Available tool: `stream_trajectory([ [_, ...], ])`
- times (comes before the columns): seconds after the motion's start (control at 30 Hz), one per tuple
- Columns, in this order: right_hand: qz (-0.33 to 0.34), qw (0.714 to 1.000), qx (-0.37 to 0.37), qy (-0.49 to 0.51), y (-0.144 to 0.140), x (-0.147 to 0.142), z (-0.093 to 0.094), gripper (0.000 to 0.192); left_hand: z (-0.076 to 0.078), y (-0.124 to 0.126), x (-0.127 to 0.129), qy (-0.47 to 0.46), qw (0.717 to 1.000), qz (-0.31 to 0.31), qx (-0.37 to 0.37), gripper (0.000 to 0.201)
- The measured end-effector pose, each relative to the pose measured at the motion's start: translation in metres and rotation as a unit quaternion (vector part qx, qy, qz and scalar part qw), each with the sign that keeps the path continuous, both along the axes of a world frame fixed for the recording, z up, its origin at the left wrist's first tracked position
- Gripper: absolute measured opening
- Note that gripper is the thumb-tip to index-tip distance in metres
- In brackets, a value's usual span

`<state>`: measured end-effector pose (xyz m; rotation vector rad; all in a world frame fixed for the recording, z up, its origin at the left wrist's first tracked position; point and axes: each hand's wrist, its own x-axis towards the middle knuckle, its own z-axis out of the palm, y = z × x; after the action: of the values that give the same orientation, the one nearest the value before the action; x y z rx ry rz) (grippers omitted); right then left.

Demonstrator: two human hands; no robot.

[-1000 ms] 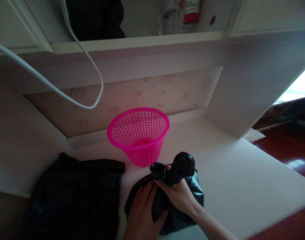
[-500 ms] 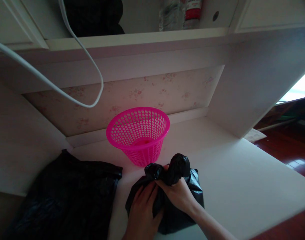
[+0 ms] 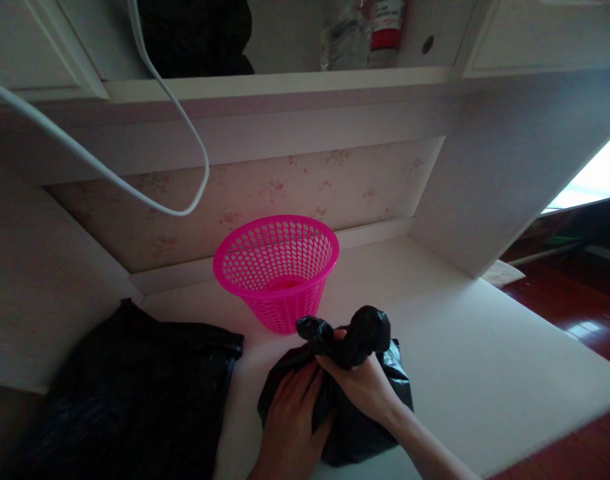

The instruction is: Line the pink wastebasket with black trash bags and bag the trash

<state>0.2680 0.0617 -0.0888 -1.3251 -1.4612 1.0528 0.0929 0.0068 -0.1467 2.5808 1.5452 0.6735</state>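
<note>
A full black plastic bag [image 3: 355, 427] stands on the white surface, its top twisted into a gathered neck. My right hand [image 3: 362, 387] is closed around that neck, and the bunched ends stick out above the thumb and fingers. Lower on the near left side of the bag, my left hand [image 3: 292, 417] grips the plastic between the thumb and the fingers. Just behind the bag is a pink perforated basket [image 3: 279, 307], upright, with only its own pink bottom visible inside.
Another black plastic bag [image 3: 135, 400] lies at the left. A white cable [image 3: 135, 197] loops down in front of the upper shelf [image 3: 285, 81]. On that shelf are a clear bottle [image 3: 345, 40], a red-and-white container [image 3: 386, 27] and a black bundle [image 3: 199, 40]. White side panels flank the surface.
Both hands and the bag they hold have shifted slightly right. The twisted neck has moved a little away from the basket's middle. The basket and the other bag look unmoved.
</note>
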Motion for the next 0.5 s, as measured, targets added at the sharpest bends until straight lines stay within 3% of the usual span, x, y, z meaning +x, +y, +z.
stream_trajectory([
  [0.07,-0.003,1.0,0.002,-0.008,0.004,0.011,0.004,0.029,0.001,-0.003,0.005,-0.017,1.0,-0.004,-0.006,0.076],
  [0.2,-0.04,0.999,0.005,-0.02,0.018,0.049,0.023,0.035,0.006,-0.016,0.008,-0.041,0.996,-0.044,0.061,0.095],
  [0.37,-0.072,0.997,-0.024,-0.024,0.037,0.111,0.059,0.049,0.003,-0.027,-0.003,-0.067,0.99,-0.014,0.126,0.06],
  [0.5,-0.104,0.992,0.003,-0.066,0.055,0.145,0.081,0.047,0.0,-0.031,-0.017,-0.05,0.992,0.008,0.117,0.049],
])
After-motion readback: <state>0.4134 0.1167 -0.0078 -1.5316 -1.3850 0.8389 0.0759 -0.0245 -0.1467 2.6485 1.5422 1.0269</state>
